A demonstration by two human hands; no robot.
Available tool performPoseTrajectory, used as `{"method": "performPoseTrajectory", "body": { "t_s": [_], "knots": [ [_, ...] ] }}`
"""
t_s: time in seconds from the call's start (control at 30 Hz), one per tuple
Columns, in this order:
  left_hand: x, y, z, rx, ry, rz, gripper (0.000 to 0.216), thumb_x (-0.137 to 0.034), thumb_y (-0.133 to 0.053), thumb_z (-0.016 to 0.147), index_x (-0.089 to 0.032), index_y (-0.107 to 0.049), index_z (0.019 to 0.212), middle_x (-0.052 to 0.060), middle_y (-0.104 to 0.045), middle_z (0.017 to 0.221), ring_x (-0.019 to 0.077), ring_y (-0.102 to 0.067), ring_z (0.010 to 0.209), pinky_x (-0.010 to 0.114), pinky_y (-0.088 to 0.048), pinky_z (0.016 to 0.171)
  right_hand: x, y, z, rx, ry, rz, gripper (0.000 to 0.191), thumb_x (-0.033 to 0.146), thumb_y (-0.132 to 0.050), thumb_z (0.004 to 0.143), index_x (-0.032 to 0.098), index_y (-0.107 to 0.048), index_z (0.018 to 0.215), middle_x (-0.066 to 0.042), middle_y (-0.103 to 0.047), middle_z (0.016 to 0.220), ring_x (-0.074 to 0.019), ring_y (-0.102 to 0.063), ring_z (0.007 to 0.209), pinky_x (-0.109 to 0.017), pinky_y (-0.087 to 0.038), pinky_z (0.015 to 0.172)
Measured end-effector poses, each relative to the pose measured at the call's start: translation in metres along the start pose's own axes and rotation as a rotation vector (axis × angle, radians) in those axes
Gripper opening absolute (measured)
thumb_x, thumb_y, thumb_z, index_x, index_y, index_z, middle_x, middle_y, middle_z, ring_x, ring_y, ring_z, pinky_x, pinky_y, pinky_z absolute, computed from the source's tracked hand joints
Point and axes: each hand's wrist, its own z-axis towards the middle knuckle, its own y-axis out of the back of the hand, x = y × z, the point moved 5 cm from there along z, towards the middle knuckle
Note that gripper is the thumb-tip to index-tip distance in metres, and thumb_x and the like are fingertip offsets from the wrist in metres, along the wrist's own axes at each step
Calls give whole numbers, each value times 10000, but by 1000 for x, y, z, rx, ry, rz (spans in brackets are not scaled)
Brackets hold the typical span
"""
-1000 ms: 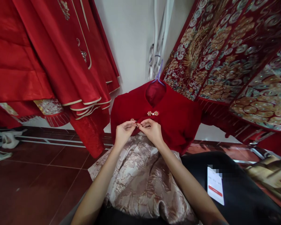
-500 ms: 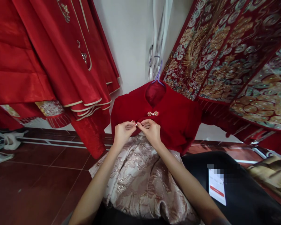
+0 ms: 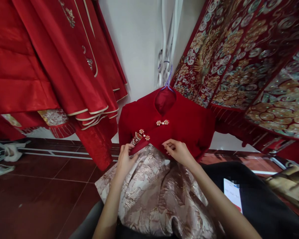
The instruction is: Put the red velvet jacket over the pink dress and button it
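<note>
Since they left the clasp (image 3: 140,135), left hand (image 3: 126,158) and right hand (image 3: 178,152) sit apart.

White wall (image 3: 137,49), red tiled floor (image 3: 40,192)

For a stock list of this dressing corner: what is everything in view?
red jacket: one, deep red, centre, on hanger
hanger: one, purple, above the collar
pearl clasps: two, gold-white, jacket front
brocade skirt: one, pale pink, below jacket
satin robes: several, red, hanging left
embroidered garments: several, dark red and gold, hanging right
phone: one, white screen, lower right
floor: one, red-brown tiles, lower left
left hand: one, bare, fingers pinching jacket hem
right hand: one, bare, fingers at jacket hem, grip unclear
</note>
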Motion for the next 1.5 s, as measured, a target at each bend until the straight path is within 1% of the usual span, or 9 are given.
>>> {"method": "performPoseTrajectory", "body": {
  "t_s": [0.1, 0.27, 0.37, 0.47, 0.63, 0.83, 1.0, 1.17, 1.5],
  "knots": [
    [-14, 8, -4, -54, -30, -72, 109, -321, -602, 847, -216, -594, 874, 13, -578, 827, 147, -588, 735, 270, -506, 723, 13, 4, -7, 52, 18, -18, 160, 298, -563, 849, 195, -684, 856, -28, -713, 774, -149, -669, 649, -272, -543, 665],
    [-54, -10, -10, 90, -115, -182, 91, -317, -595, 865, -227, -611, 866, 11, -616, 829, 134, -598, 725, 235, -490, 661, 31, 0, -14, -27, 72, -424, 242, 200, -665, 737, 193, -610, 972, -77, -642, 972, -216, -625, 881, -295, -500, 696],
    [-57, -35, -19, 236, -108, -135, 55, -265, -587, 853, -221, -605, 827, 16, -617, 793, 148, -605, 730, 239, -476, 626, 17, 1, -11, -126, 44, -619, 370, 15, -549, 677, 160, -570, 1017, -111, -606, 1018, -232, -593, 951, -299, -479, 730],
    [-52, -56, -21, 364, -66, -78, 35, -223, -607, 818, -207, -605, 786, 14, -638, 767, 153, -611, 718, 256, -474, 647, -3, 10, -2, -129, 40, -420, 351, -21, -459, 669, 171, -583, 936, -48, -629, 868, -172, -608, 830, -279, -471, 755],
    [-66, -68, -9, 365, 68, -365, 228, -389, -617, 844, -171, -587, 784, 23, -649, 721, 135, -612, 667, 248, -486, 639, -12, 41, 5, 12, -43, 168, 152, 137, -587, 664, 172, -621, 808, -4, -627, 762, -133, -605, 733, -256, -476, 713],
    [-100, -99, -18, 623, 113, -954, 482, -315, -709, 791, -172, -512, 1207, 128, -610, 1262, 193, -620, 1104, 344, -474, 990, 5, 60, -5, 207, -84, 363, 138, 200, -654, 676, 188, -634, 812, 1, -650, 824, -116, -610, 771, -274, -478, 773],
    [-90, -104, -24, 441, 183, -846, 356, -383, -611, 863, -159, -538, 1130, 77, -704, 973, 157, -660, 859, 294, -518, 840, 25, 65, -16, 110, -28, 207, 133, 264, -659, 750, 185, -647, 856, -35, -670, 881, -136, -622, 817, -292, -498, 782],
    [-89, -85, -28, 307, 227, -757, 333, -426, -564, 891, -179, -497, 1104, -21, -626, 677, 111, -592, 615, 221, -492, 664, 51, 46, -33, 249, 42, 33, 216, 304, -681, 789, 201, -647, 975, -22, -666, 836, -122, -595, 711, -253, -495, 651],
    [-98, -66, -24, 156, 269, -790, 309, -469, -581, 868, -211, -431, 946, -82, -506, 588, 78, -483, 528, 160, -361, 518, 43, 16, -28, 179, 9, -59, 247, 285, -735, 732, 187, -603, 916, -21, -674, 819, -139, -621, 721, -261, -493, 656]
  ]
}}
